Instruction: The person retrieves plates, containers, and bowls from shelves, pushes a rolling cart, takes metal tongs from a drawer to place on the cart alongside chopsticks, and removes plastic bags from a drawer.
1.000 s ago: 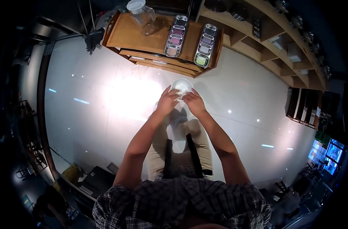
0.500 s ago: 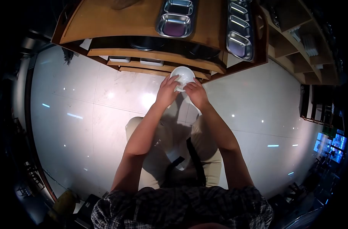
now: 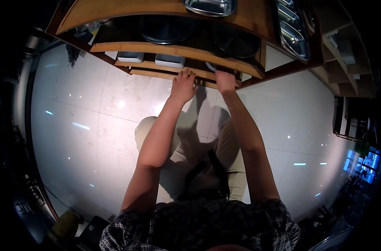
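My left hand (image 3: pixel 184 86) is at the front edge of the cart's lowest visible shelf (image 3: pixel 150 73), its fingers somewhat apart and nothing seen in them. To its right, my right hand (image 3: pixel 225 80) reaches in under the shelf above, which hides its fingers. A small part of the white bowl (image 3: pixel 210 65) shows just left of the right hand, inside the lower shelf. Whether the right fingers grip it cannot be seen. Two white rectangular dishes (image 3: pixel 169 60) (image 3: pixel 130 57) stand on the same level, left of the bowl.
Large dark round pans (image 3: pixel 167 31) (image 3: pixel 236 42) lie on the middle shelf. Metal compartment trays (image 3: pixel 211 6) (image 3: pixel 294 37) sit on the cart top (image 3: pixel 136 9). A wooden rack with stacked white dishes (image 3: pixel 347 52) stands at the right. Pale tiled floor (image 3: pixel 115 96) surrounds my knees.
The cart fills more of the view, and I am lower and nearer to it. The bowl, held in both hands before, is now mostly hidden in the lower shelf. My left hand has come off it.
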`<control>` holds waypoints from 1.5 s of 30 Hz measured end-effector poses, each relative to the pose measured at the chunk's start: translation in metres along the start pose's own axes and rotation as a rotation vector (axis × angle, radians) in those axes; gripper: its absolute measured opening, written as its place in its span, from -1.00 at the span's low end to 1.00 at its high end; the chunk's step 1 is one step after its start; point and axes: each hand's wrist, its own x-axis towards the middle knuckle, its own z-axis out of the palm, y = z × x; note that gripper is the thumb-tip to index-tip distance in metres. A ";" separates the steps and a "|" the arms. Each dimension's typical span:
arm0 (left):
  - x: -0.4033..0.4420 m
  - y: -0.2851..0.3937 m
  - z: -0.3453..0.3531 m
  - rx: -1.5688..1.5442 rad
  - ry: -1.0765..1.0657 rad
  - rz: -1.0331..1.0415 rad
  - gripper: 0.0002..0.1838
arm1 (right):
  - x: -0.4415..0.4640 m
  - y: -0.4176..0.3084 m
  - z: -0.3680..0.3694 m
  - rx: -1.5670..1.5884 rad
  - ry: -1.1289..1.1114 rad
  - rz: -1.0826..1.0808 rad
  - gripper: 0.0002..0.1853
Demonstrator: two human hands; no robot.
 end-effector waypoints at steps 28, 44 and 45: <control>0.012 0.013 0.010 0.080 0.066 0.003 -0.34 | -0.044 -0.038 -0.019 0.256 0.440 -0.147 -0.69; -0.105 0.059 -0.030 -0.411 0.210 -0.196 -0.50 | -0.163 -0.044 -0.193 0.465 -0.027 -0.091 -0.71; -0.125 0.065 -0.035 -0.464 0.184 -0.213 -0.51 | -0.174 -0.042 -0.212 0.450 -0.059 -0.140 -0.72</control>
